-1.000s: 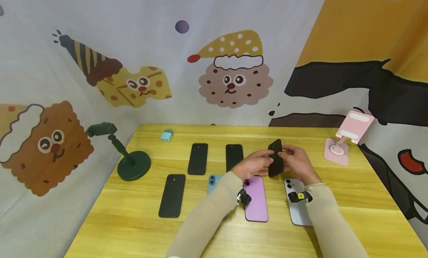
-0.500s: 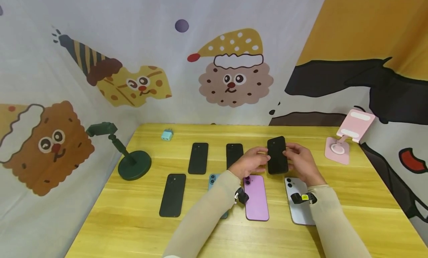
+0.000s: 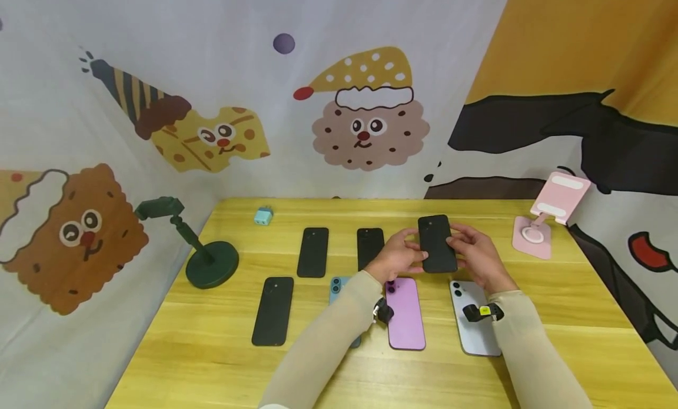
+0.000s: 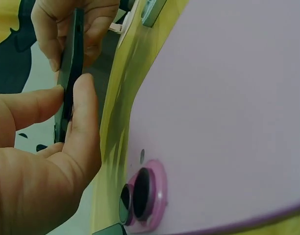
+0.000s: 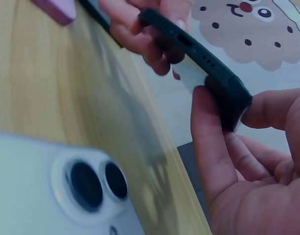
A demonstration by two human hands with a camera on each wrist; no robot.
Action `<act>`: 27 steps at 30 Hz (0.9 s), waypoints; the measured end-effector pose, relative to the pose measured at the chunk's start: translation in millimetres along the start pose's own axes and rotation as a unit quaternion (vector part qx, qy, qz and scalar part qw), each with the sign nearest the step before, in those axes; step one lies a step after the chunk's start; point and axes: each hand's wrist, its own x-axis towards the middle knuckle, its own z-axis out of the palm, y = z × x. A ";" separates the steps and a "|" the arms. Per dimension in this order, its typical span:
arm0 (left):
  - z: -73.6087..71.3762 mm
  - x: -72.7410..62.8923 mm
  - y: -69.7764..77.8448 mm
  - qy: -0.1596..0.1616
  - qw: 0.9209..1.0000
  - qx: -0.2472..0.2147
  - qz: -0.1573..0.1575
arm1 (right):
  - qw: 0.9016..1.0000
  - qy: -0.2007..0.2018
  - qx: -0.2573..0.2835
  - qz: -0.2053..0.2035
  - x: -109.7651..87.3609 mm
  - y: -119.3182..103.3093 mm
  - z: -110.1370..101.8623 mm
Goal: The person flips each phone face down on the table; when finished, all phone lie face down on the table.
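Note:
Both my hands hold a black smartphone (image 3: 437, 244) above the far right-centre of the table, its dark back facing the head camera. My left hand (image 3: 398, 256) pinches its left edge between thumb and fingers. On the opposite edge, the thumb and fingers of my right hand (image 3: 477, 253) grip it too. The right wrist view shows the phone's bottom edge (image 5: 199, 61) with the charging port. A pink phone (image 3: 405, 315) lies below my left hand, and a white phone (image 3: 470, 326) lies under my right wrist. Both show their camera lenses.
Several other phones lie on the wooden table (image 3: 212, 350): black ones (image 3: 313, 252) to the left and a blue one (image 3: 336, 288) partly under my left sleeve. A green stand (image 3: 213, 266), a light-blue charger (image 3: 263, 216) and a pink stand (image 3: 532, 235) stand around them.
The black phone has turned from a steep, narrow angle until its back shows broadly to the head camera. It has shifted slightly up, both hands keeping hold of it.

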 end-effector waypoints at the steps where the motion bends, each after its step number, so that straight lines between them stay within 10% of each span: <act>1: 0.3 0.3 0.1 0.003 1.000 0.001 0.001 | 1.000 0.000 -0.011 0.000 0.6 0.5 -0.9; 11: -0.4 2.9 -2.3 0.020 1.000 0.014 0.002 | 0.992 -0.014 -0.122 -0.005 7.9 5.5 -3.7; 27: 2.0 4.7 -5.9 0.060 0.992 0.112 0.021 | 0.988 -0.024 -0.153 0.027 17.3 18.5 -0.6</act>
